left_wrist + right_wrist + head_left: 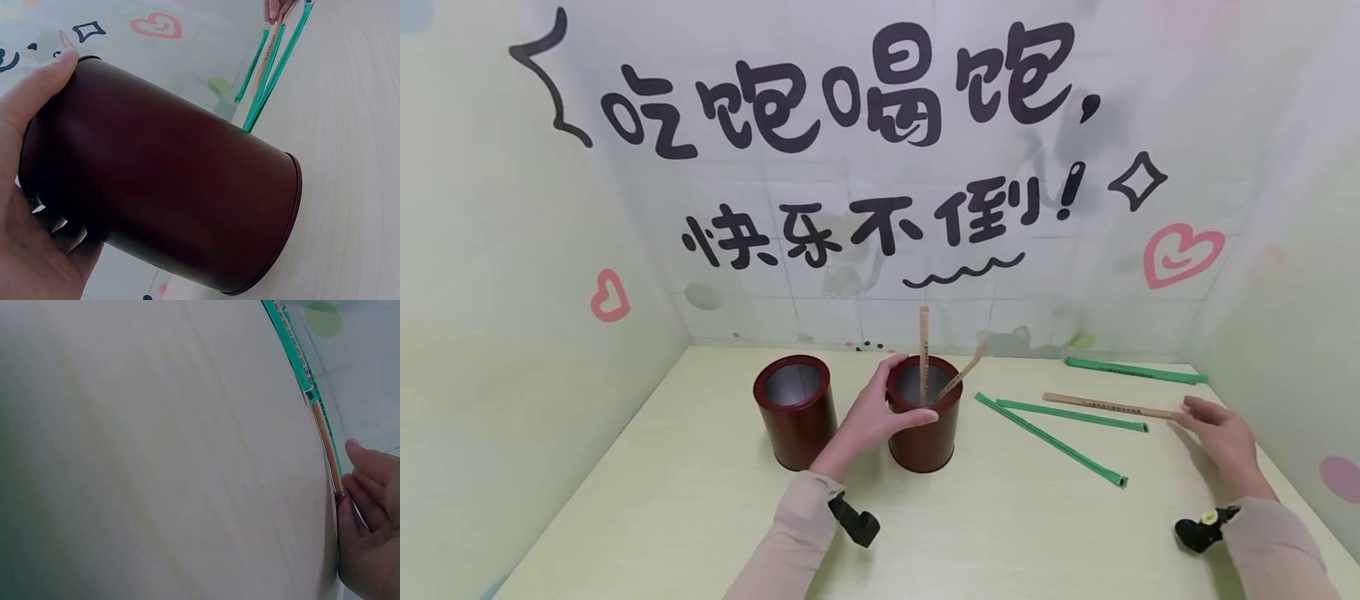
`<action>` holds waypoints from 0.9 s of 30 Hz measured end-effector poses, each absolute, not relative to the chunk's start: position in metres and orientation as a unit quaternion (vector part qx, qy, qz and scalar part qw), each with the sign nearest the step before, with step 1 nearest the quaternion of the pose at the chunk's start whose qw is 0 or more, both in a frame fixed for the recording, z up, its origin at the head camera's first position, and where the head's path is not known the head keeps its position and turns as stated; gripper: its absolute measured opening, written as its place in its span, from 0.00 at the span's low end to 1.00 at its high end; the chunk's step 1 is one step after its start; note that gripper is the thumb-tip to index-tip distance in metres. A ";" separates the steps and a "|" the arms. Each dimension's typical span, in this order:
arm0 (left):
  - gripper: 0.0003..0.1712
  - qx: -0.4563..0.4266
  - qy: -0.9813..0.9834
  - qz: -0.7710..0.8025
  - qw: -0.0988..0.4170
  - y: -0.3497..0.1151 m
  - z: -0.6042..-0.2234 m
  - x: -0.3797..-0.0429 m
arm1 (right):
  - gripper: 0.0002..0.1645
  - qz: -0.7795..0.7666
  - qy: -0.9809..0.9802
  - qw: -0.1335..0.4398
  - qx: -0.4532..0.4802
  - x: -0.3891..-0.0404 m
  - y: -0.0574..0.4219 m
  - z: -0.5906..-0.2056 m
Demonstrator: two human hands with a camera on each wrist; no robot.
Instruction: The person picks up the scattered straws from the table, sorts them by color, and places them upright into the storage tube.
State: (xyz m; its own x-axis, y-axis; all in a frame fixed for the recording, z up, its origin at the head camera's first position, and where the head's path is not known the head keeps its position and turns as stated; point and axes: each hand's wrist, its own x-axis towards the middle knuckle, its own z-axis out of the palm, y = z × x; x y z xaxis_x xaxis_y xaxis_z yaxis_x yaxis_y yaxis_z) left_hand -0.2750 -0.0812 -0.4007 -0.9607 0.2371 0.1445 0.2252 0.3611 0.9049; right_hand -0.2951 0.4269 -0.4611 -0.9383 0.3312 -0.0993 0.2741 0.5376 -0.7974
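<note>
Pale surface (685, 517), faint wood grain, set in a corner of pale walls. Back wall (820, 325) stands along its back edge, with black lettering (901, 83) and a pink heart (1183, 256); side walls rise left and right, a second heart (610, 296) on the left one, a purple dot (1341, 478) on the right.

Two dark red cans upright toward the back edge: left can (801, 425), right can (921, 442). Left hand (874, 410) grips the right can near its rim. Two brown sticks (924, 350) lean out of that can. Near the back right corner, one green stick (1135, 370) lies along the back edge; two more (1052, 440) lie nearer the front, left ends close together. Between them, a loose brown stick (1105, 406); right hand (1225, 442) at its right end, fingers bent. Cannot tell whether they pinch it.

Head view alone: left can, and the grey inside of both cans. Left wrist view: right can's plain side and bottom lip, fingers curled beneath. Right wrist view: mostly surface grain, close up, stick end meeting the fingers.
</note>
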 end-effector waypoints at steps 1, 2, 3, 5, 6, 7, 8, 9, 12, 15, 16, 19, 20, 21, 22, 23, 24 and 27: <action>0.54 0.140 0.825 0.547 0.005 -0.081 -0.401 -0.275 | 0.42 0.430 -0.889 0.036 -0.152 -0.295 0.427 -0.462; 0.54 0.141 0.825 0.548 0.005 -0.081 -0.401 -0.276 | 0.40 0.407 -0.903 0.041 -0.131 -0.295 0.428 -0.464; 0.54 0.141 0.825 0.547 0.004 -0.081 -0.401 -0.276 | 0.37 0.385 -0.915 0.046 -0.112 -0.296 0.428 -0.465; 0.54 0.139 0.825 0.547 0.005 -0.081 -0.401 -0.276 | 0.31 0.348 -0.933 0.058 -0.077 -0.297 0.429 -0.468; 0.54 0.139 0.825 0.547 0.006 -0.081 -0.401 -0.277 | 0.29 0.333 -0.939 0.062 -0.063 -0.297 0.430 -0.469; 0.54 0.139 0.826 0.546 0.006 -0.081 -0.401 -0.277 | 0.26 0.319 -0.944 0.066 -0.051 -0.298 0.430 -0.470; 0.54 0.139 0.826 0.546 0.006 -0.081 -0.400 -0.277 | 0.24 0.305 -0.949 0.070 -0.042 -0.298 0.429 -0.470; 0.54 0.139 0.826 0.546 0.007 -0.081 -0.400 -0.277 | 0.22 0.299 -0.951 0.072 -0.037 -0.298 0.429 -0.469; 0.53 0.141 0.824 0.548 0.006 -0.081 -0.401 -0.277 | 0.20 0.294 -0.953 0.071 -0.032 -0.298 0.428 -0.467; 0.54 0.145 0.822 0.550 0.005 -0.081 -0.401 -0.277 | 0.17 0.292 -0.953 0.072 -0.032 -0.297 0.429 -0.467; 0.54 0.147 0.822 0.550 0.005 -0.081 -0.401 -0.277 | 0.16 0.290 -0.954 0.073 -0.031 -0.297 0.429 -0.467; 0.54 0.149 0.822 0.550 0.004 -0.081 -0.402 -0.277 | 0.15 0.284 -0.956 0.076 -0.026 -0.296 0.431 -0.468; 0.54 0.149 0.822 0.550 0.004 -0.081 -0.402 -0.277 | 0.16 0.284 -0.956 0.074 -0.024 -0.295 0.431 -0.467; 0.54 0.148 0.822 0.550 0.004 -0.081 -0.402 -0.276 | 0.17 0.286 -0.955 0.072 -0.024 -0.295 0.431 -0.466; 0.55 0.148 0.822 0.550 0.004 -0.081 -0.402 -0.276 | 0.18 0.292 -0.954 0.067 -0.023 -0.294 0.431 -0.464; 0.55 0.147 0.821 0.551 0.004 -0.081 -0.402 -0.276 | 0.19 0.300 -0.952 0.063 -0.021 -0.293 0.431 -0.462; 0.54 0.146 0.821 0.552 0.004 -0.081 -0.402 -0.276 | 0.21 0.309 -0.949 0.062 -0.019 -0.293 0.430 -0.459; 0.54 0.144 0.822 0.551 0.004 -0.081 -0.401 -0.277 | 0.22 0.363 -0.930 0.065 -0.011 -0.291 0.429 -0.453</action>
